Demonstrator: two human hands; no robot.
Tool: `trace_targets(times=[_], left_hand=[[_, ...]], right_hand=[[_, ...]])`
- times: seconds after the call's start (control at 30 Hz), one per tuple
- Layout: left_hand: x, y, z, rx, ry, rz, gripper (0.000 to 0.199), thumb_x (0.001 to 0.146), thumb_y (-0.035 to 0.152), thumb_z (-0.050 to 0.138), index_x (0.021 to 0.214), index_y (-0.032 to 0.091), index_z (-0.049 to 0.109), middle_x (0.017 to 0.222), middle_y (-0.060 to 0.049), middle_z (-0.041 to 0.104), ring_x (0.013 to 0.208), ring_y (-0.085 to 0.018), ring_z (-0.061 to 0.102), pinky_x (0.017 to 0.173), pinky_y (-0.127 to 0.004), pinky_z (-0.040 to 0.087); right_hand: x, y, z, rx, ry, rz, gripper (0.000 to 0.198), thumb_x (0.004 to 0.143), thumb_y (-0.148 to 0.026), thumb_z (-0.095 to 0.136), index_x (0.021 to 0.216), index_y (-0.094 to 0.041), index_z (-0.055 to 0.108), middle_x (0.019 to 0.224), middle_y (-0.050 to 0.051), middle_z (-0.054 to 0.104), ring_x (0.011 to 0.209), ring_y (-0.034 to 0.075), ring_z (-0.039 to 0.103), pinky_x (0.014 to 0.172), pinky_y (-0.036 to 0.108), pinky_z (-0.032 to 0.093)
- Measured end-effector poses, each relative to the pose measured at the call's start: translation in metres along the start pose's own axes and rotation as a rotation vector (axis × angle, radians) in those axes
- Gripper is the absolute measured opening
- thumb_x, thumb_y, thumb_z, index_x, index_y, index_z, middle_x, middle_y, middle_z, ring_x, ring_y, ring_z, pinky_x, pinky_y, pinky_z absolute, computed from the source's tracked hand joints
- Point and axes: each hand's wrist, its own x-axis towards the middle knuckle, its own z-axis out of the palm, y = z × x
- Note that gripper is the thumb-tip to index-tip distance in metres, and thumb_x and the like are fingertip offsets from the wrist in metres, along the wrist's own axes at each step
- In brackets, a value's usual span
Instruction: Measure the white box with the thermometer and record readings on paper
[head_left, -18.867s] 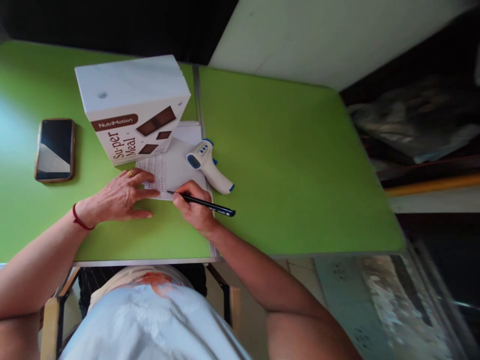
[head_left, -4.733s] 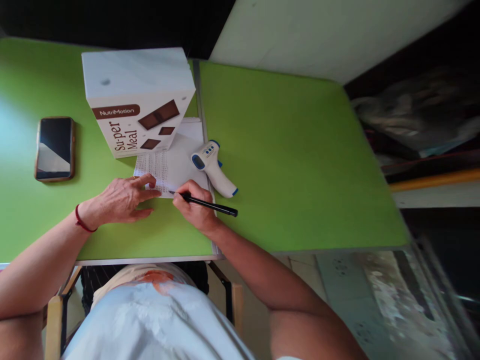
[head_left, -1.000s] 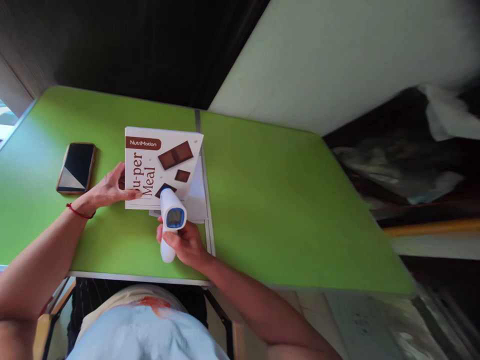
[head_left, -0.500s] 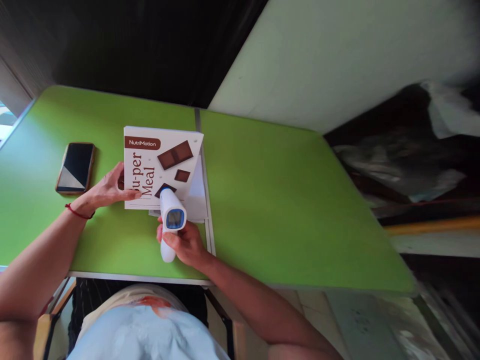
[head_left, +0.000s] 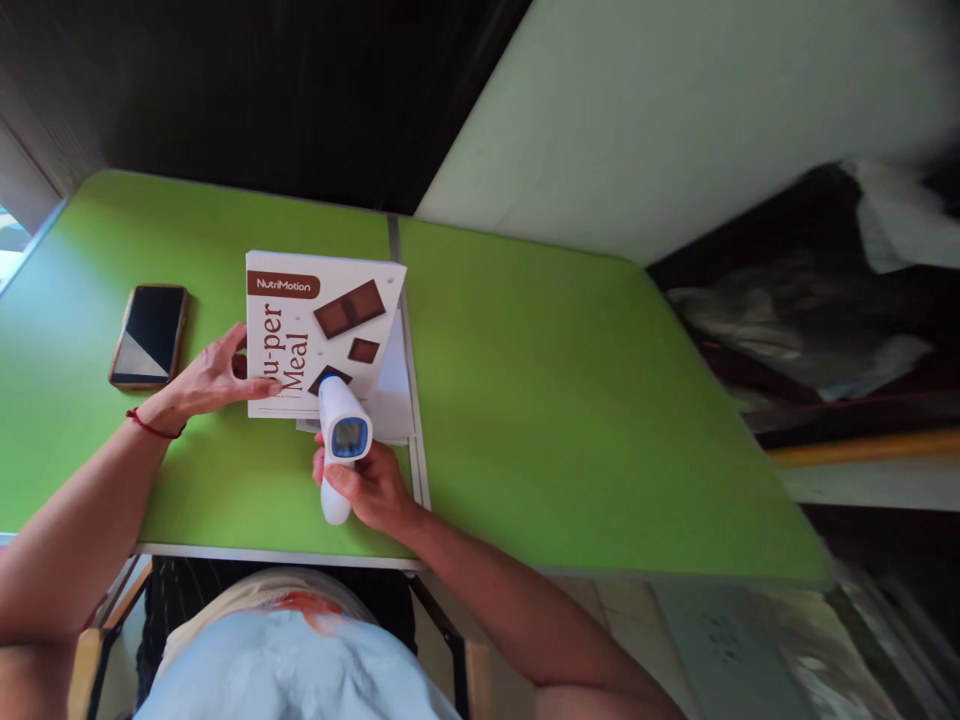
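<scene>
My left hand grips the lower left edge of a white box, thumb on its front and fingers behind. Brown chocolate pieces and the words "NutriMotion" and "Meal" are printed on the box. A white infrared thermometer with a blue-rimmed screen is in my right hand, fingers wrapped round its handle. Its front end points at the lower part of the box and covers some of the print. I cannot tell whether it touches the box. White paper lies partly hidden behind and under the box.
A phone in a brown case lies on the green table, left of the box. A metal seam crosses the tabletop just right of the box. Behind stand a dark panel and a pale wall. Plastic-wrapped things sit at the right.
</scene>
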Motion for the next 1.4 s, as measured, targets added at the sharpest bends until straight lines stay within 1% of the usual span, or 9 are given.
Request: trace_targets(times=[0.37, 0.57, 0.67, 0.8, 0.93, 1.1, 1.17, 1.27, 1.4], left_hand=[[-0.001, 0.003, 0.003, -0.139, -0.006, 0.017, 0.076, 0.07, 0.054, 0.101, 0.129, 0.018, 0.071, 0.136, -0.016, 0.08, 0.117, -0.038, 0.078, 0.096, -0.049, 0.068], [-0.003, 0.012, 0.007, -0.242, 0.016, -0.046, 0.075, 0.068, 0.049, 0.102, 0.128, 0.016, 0.071, 0.131, -0.017, 0.081, 0.125, -0.042, 0.076, 0.103, -0.055, 0.066], [-0.005, 0.014, 0.01, -0.289, 0.043, -0.091, 0.072, 0.068, 0.047, 0.102, 0.125, 0.017, 0.07, 0.13, -0.016, 0.081, 0.124, -0.041, 0.077, 0.101, -0.055, 0.066], [-0.004, 0.01, 0.01, -0.287, 0.097, -0.088, 0.074, 0.068, 0.048, 0.101, 0.128, 0.019, 0.069, 0.133, -0.014, 0.08, 0.121, -0.039, 0.078, 0.098, -0.052, 0.068], [-0.001, 0.001, 0.009, -0.287, 0.157, -0.081, 0.075, 0.069, 0.05, 0.101, 0.128, 0.021, 0.065, 0.137, -0.013, 0.079, 0.114, -0.036, 0.08, 0.093, -0.049, 0.069], [0.004, -0.011, 0.01, -0.215, 0.276, -0.002, 0.086, 0.071, 0.056, 0.101, 0.139, 0.024, 0.06, 0.14, -0.013, 0.075, 0.113, -0.033, 0.078, 0.091, -0.044, 0.069], [0.006, -0.018, 0.009, -0.145, 0.328, 0.014, 0.091, 0.07, 0.059, 0.101, 0.145, 0.026, 0.059, 0.143, -0.013, 0.073, 0.112, -0.032, 0.078, 0.089, -0.042, 0.068], [0.009, -0.028, 0.006, 0.001, 0.409, 0.03, 0.091, 0.069, 0.059, 0.102, 0.145, 0.028, 0.062, 0.146, -0.012, 0.068, 0.107, -0.028, 0.076, 0.084, -0.038, 0.067], [0.012, -0.035, 0.006, 0.117, 0.491, 0.048, 0.078, 0.076, 0.053, 0.097, 0.142, 0.029, 0.062, 0.142, -0.01, 0.064, 0.098, -0.023, 0.072, 0.084, -0.038, 0.066]], right_hand=[[0.001, -0.001, 0.0, 0.012, -0.007, -0.03, 0.039, 0.082, -0.059, 0.084, 0.085, -0.026, 0.065, 0.074, 0.001, 0.068, 0.065, 0.018, 0.059, 0.062, 0.033, 0.053], [0.001, -0.003, -0.006, 0.017, -0.016, -0.078, 0.041, 0.082, -0.064, 0.084, 0.085, -0.026, 0.069, 0.073, 0.001, 0.07, 0.062, 0.018, 0.059, 0.06, 0.034, 0.054], [0.003, -0.008, -0.024, -0.089, 0.134, -0.192, 0.045, 0.084, -0.071, 0.081, 0.084, -0.027, 0.071, 0.073, 0.004, 0.072, 0.063, 0.022, 0.062, 0.063, 0.039, 0.057], [0.018, -0.012, -0.068, -0.441, 0.516, -0.343, 0.043, 0.094, -0.068, 0.07, 0.104, -0.026, 0.075, 0.09, 0.007, 0.076, 0.081, 0.028, 0.07, 0.076, 0.043, 0.06], [0.037, -0.002, -0.11, -0.936, 0.693, -0.192, 0.058, 0.089, -0.063, 0.071, 0.129, -0.021, 0.075, 0.105, 0.014, 0.078, 0.092, 0.034, 0.071, 0.078, 0.047, 0.058], [0.042, 0.009, -0.122, -1.145, 0.641, -0.021, 0.048, 0.091, -0.045, 0.071, 0.131, -0.019, 0.075, 0.11, 0.017, 0.078, 0.1, 0.038, 0.071, 0.085, 0.052, 0.059], [0.039, 0.008, -0.117, -1.201, 0.655, -0.072, 0.047, 0.091, -0.042, 0.072, 0.129, -0.016, 0.076, 0.112, 0.02, 0.076, 0.105, 0.039, 0.069, 0.089, 0.055, 0.059], [0.034, 0.004, -0.104, -1.187, 0.663, -0.283, 0.037, 0.094, -0.04, 0.072, 0.122, -0.017, 0.078, 0.12, 0.023, 0.074, 0.112, 0.038, 0.068, 0.099, 0.057, 0.058], [0.029, 0.008, -0.077, -1.006, 0.447, -0.376, 0.024, 0.098, -0.046, 0.076, 0.108, -0.024, 0.077, 0.094, 0.01, 0.076, 0.084, 0.027, 0.07, 0.086, 0.044, 0.06]])
